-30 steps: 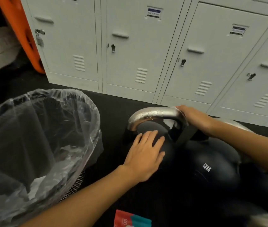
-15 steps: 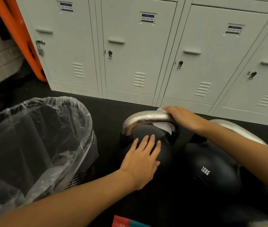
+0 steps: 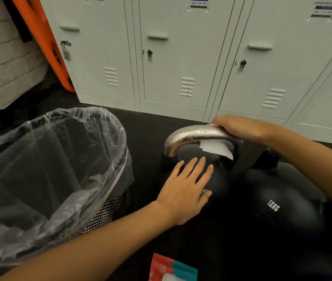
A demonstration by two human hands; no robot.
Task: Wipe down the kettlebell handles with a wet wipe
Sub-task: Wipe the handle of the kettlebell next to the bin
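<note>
Two hands at work, with near to far as follows. Nearest, at the bottom edge: wipe pack (image 3: pixel 173 269), red and teal, lying on the dark floor (image 3: pixel 146 126) within easy reach, presumably for a fresh sheet. Left of it, and running back from the near edge: mesh bin (image 3: pixel 108 211) with clear liner (image 3: pixel 92 142), close beside the weights, probably so spent wipes can be dropped without a stretch. Middle: left hand (image 3: pixel 185 191) laid flat on the black body of the near kettlebell (image 3: pixel 219 185), fingers straight and slightly spread, gripping nothing; most likely pressing down to steady the weight against the rubbing. Beside it on the right, touching or nearly so: second kettlebell (image 3: pixel 282 205), marked 12KG, handle mostly hidden behind the right forearm. Just beyond: steel handle (image 3: pixel 193 136) of the near kettlebell, beaded with droplets on top, so apparently already wetted there. On its right end: right hand (image 3: pixel 240 128), fingers curled over the bar, clamping the white wipe (image 3: pixel 215 148) round it; loose tail of the wipe hanging under the arch. Wrapped grip likely chosen to clean the whole bar in one slide. Farthest: row of pale lockers (image 3: pixel 177 57), doors closed, orange board (image 3: pixel 39 37) leaning at the left beside a brick wall (image 3: pixel 1 63)
</note>
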